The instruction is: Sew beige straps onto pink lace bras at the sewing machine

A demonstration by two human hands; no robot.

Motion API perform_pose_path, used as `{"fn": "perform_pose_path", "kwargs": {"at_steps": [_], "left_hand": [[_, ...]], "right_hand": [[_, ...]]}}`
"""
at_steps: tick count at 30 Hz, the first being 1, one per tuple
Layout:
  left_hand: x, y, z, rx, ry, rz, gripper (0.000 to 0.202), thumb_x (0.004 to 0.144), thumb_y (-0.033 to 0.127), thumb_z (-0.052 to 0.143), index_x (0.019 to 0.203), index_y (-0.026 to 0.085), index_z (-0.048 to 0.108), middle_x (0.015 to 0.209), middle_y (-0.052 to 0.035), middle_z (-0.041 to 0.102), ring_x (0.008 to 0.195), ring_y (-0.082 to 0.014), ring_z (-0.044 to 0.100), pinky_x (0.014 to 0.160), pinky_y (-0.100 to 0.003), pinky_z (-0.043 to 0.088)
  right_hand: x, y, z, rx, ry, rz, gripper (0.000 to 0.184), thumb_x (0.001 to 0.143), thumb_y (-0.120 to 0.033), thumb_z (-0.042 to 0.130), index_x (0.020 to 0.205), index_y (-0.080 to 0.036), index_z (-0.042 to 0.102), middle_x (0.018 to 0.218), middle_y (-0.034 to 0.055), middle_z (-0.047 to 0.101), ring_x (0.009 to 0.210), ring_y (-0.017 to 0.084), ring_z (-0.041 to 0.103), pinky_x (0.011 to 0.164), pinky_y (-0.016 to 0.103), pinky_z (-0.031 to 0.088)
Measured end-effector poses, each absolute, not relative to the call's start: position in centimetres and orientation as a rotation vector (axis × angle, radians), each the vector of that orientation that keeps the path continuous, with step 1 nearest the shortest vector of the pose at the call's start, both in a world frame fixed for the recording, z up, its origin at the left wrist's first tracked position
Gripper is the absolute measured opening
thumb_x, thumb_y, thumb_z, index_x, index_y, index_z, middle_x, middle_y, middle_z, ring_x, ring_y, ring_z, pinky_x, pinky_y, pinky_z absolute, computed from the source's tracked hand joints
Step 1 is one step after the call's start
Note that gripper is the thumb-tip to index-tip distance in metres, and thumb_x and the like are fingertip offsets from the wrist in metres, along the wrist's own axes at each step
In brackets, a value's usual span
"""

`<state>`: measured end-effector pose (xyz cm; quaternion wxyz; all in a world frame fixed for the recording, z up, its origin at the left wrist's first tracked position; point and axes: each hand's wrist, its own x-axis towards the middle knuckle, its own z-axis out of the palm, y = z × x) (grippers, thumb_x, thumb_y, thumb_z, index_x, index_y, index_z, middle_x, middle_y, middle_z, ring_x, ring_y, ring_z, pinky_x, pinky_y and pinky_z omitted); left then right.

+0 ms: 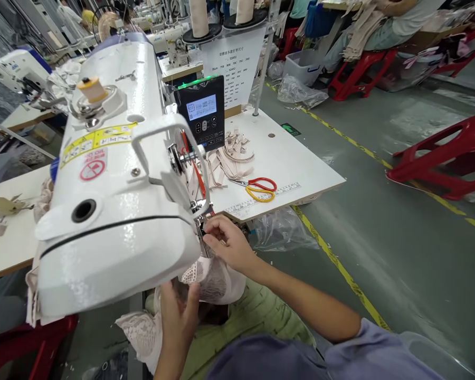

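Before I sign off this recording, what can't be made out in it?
In the head view:
- Left hand: fingers partly hidden by the sewing machine head; grip unclear.
- Right hand: its own fingers hide whether it pinches anything.
- Lace garment: partly hidden beneath the machine head.
- Printed sheet: lower left covered by the control panel.
- Panel's screen: small text too tiny.
- Seated person, upper right: cut off by the top edge.

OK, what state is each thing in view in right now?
Control panel: screen lit
Red-and-yellow-handled scissors: lying on the white tabletop
Beige straps: loosely piled
Lace bra: draped, partly hidden by the sewing machine
Thread cones: upright
Left hand: thumb apart from fingers, at the lace bra
Right hand: fingers bent, beside the needle area
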<state>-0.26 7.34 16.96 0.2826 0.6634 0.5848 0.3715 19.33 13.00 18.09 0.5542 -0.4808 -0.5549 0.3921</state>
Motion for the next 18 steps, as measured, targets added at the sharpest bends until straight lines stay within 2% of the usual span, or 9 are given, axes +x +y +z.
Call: {"fn": "perform_pose_path", "kwargs": {"at_steps": [5,13,18], "left_hand": [[0.7,7.6,17.8,1.653,1.549,0.915,0.053,0.090,0.053,0.054,0.129,0.018,0.046,0.115,-0.0129,0.061,0.104,-0.0276,0.061,0.095,-0.045,0.046],[0.7,7.4,18.9,1.766,1.781,0.867,0.061,0.080,0.057,0.065,0.122,0.015,0.050,0.112,-0.0149,0.060,0.098,-0.0298,0.063,0.078,-0.042,0.052],[0.4,7.2,19.3,1.811,1.740,0.879,0.056,0.082,0.052,0.065,0.121,0.014,0.049,0.110,-0.0147,0.058,0.097,-0.0284,0.063,0.072,-0.038,0.054]], "right_hand": [[19.1,11.0,17.6,-1.066,-1.383,0.884,0.017,0.087,-0.034,0.063,0.090,-0.020,0.055,0.093,0.0037,0.057,0.078,0.015,0.054,0.072,0.029,0.047],[19.2,9.9,17.2,-1.091,-1.471,0.809,0.025,0.083,-0.041,0.067,0.092,-0.021,0.055,0.094,0.0046,0.059,0.088,0.019,0.056,0.080,0.033,0.045],[19.2,9.8,16.7,-1.098,-1.485,0.809,0.030,0.083,-0.046,0.067,0.094,-0.021,0.055,0.094,0.0047,0.059,0.088,0.019,0.056,0.081,0.034,0.045]]}}
